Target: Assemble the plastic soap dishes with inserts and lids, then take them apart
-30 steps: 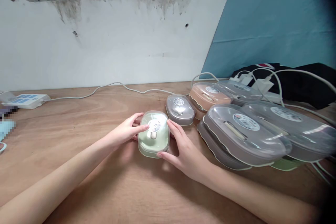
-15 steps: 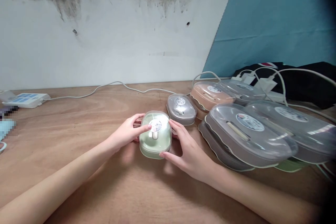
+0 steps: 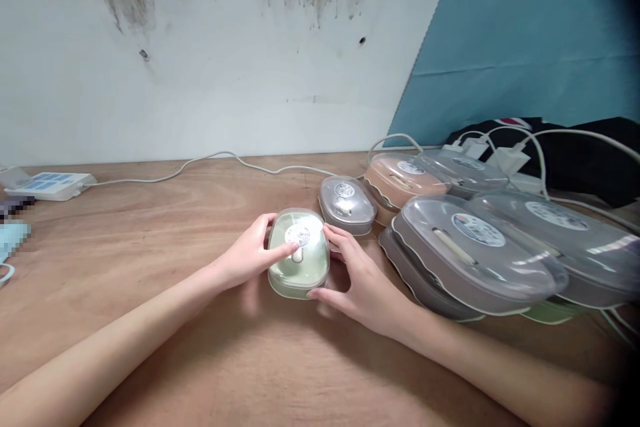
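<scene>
On a table [image 3: 240, 373], green box [image 3: 299, 275], left hand [image 3: 249, 251], right hand [image 3: 371, 287], fingers [image 3: 345, 241] clasping it

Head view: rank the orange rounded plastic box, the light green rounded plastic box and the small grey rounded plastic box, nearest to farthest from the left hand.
1. Light green box: touching the left hand.
2. Small grey box: behind it, rightward.
3. Orange box: beyond the grey one, farther right.

Six labelled containers [image 3: 305, 270], one table [image 3: 225, 360]
</scene>
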Available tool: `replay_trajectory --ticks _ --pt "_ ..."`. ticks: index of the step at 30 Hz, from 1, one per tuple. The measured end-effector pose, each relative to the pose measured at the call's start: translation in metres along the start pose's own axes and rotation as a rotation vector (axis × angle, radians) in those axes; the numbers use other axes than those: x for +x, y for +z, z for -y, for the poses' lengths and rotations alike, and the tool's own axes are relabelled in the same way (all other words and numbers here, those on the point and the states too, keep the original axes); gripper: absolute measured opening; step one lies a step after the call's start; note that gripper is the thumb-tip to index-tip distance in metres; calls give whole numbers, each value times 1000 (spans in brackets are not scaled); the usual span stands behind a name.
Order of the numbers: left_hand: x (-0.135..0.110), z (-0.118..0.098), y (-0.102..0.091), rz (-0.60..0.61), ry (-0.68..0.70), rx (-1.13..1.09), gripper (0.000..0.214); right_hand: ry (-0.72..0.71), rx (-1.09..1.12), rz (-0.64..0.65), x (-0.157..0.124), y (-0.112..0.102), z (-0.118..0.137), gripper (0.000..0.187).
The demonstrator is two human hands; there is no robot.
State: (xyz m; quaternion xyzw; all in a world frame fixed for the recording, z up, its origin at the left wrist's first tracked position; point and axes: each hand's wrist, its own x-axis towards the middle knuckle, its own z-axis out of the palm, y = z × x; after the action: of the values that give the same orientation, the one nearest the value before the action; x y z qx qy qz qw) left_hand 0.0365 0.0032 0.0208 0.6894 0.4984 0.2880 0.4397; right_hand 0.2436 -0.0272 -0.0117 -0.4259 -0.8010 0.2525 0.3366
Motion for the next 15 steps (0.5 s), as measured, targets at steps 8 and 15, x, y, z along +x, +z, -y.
replay_trajectory --ticks 8,15 --pt "0 7 -18 294 250 233 108 -49 20 50 1 -5 3 76" --pt "4 23 -28 295 323 239 113 8 -188 43 -1 1 7 97"
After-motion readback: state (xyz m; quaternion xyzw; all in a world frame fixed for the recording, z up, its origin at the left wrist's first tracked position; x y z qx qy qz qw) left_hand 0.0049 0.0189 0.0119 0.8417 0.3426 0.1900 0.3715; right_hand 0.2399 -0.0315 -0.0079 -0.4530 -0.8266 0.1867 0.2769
